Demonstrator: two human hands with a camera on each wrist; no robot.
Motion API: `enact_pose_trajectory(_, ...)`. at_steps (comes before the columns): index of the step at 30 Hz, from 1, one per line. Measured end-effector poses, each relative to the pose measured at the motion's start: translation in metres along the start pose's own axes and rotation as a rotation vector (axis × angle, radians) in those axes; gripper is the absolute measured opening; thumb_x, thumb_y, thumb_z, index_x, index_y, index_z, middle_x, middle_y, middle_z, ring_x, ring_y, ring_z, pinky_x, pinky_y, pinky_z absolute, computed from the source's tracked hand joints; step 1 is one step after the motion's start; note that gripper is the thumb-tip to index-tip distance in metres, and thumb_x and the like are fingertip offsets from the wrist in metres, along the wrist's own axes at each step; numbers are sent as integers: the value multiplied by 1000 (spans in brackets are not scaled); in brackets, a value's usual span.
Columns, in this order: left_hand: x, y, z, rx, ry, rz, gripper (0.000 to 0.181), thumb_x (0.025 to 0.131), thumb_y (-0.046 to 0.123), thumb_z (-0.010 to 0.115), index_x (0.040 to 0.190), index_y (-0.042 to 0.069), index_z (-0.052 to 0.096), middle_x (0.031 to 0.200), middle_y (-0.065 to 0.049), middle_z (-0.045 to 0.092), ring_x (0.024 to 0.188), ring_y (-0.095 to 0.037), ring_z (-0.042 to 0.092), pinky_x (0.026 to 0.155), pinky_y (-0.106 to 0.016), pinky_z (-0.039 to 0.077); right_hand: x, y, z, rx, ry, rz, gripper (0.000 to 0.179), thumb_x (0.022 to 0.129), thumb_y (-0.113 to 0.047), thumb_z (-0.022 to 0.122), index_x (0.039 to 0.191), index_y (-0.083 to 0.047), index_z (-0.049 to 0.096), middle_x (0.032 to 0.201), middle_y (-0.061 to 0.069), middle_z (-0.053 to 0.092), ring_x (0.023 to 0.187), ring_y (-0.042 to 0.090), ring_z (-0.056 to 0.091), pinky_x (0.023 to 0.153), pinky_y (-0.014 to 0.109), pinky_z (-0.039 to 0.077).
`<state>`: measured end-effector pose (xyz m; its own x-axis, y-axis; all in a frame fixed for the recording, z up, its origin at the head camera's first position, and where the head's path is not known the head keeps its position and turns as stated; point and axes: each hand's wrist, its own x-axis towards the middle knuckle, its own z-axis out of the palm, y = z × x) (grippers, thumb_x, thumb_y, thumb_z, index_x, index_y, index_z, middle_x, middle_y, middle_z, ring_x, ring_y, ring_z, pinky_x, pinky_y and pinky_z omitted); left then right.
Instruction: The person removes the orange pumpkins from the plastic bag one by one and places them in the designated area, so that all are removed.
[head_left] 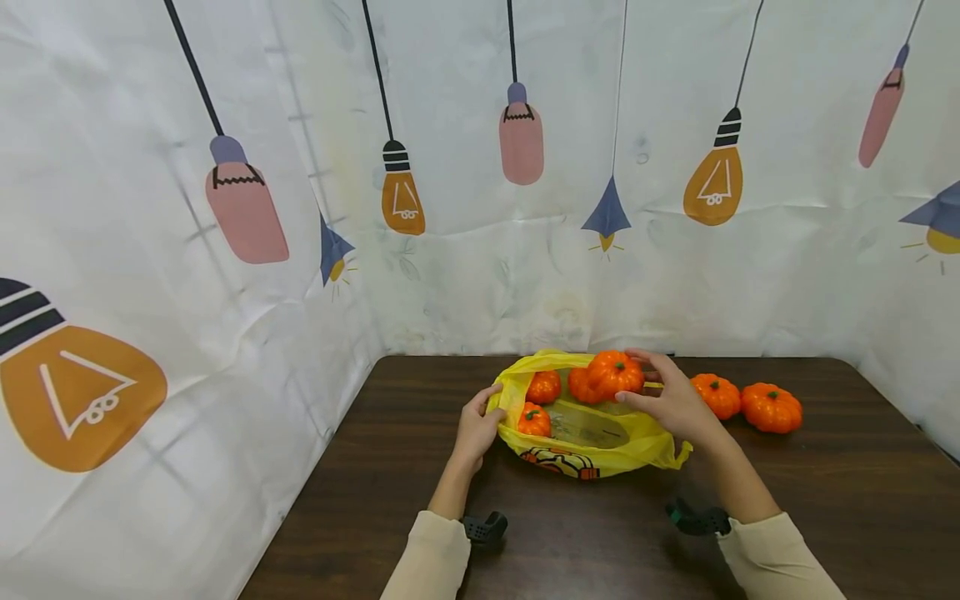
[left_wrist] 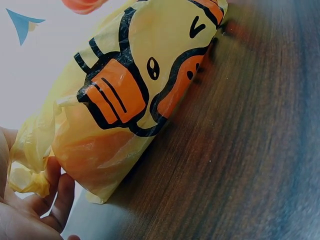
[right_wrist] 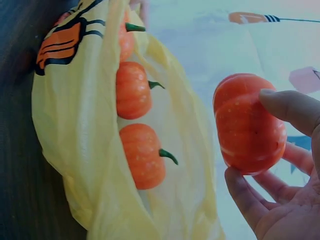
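A yellow plastic bag point(head_left: 645, 442) with a printed cartoon lies on its side on the table, mouth open. My left hand point(head_left: 477, 427) pinches the bag's left rim; its fingers point(left_wrist: 63, 200) show beside the crumpled plastic. In my right hand point(head_left: 675, 400) is an orange toy pumpkin point(head_left: 617, 375), gripped between thumb and fingers above the bag's mouth. The right wrist view shows this pumpkin point(right_wrist: 250, 122) apart from the bag. Inside the bag sit three more pumpkins, one at the back left point(head_left: 544, 387), one at the front left point(head_left: 534, 420) and one partly hidden behind the held pumpkin point(head_left: 581, 385).
Two orange pumpkins point(head_left: 771, 408) stand side by side on the dark wooden table point(head_left: 360, 500), right of the bag. A white cloth point(head_left: 480, 283) printed with lamps hangs behind and to the sides. Dark bands point(head_left: 486, 528) are on both wrists.
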<state>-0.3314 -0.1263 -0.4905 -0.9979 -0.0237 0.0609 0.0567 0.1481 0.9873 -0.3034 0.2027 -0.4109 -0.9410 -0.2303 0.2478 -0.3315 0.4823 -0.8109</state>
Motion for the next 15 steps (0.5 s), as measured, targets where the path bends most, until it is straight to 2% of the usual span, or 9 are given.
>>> enact_pose_trajectory(7, 0, -1, 1, -1, -2, 3, 48, 97, 8, 57, 144, 15, 59, 152, -18, 51, 127, -30, 58, 100, -42, 53, -5, -3, -11, 40, 10, -24, 76, 95, -26, 73, 158, -9, 34, 155, 26, 35, 132, 49, 49, 95, 53, 56)
enact_pose_trajectory(12, 0, -1, 1, -2, 5, 5, 48, 96, 8, 57, 144, 15, 59, 153, -18, 51, 127, -30, 57, 100, -42, 53, -14, -6, -23, -10, 52, -5, 77, 95, -32, 73, 159, -13, 34, 156, 24, 35, 128, 44, 50, 93, 52, 54)
enact_pose_trajectory(15, 0, -1, 2, 2, 11, 4, 48, 96, 8, 57, 144, 16, 59, 152, -18, 51, 126, -30, 58, 100, -42, 53, -20, -3, -27, -48, 84, 9, 79, 94, -37, 73, 159, -14, 35, 155, 23, 36, 129, 43, 47, 96, 58, 49)
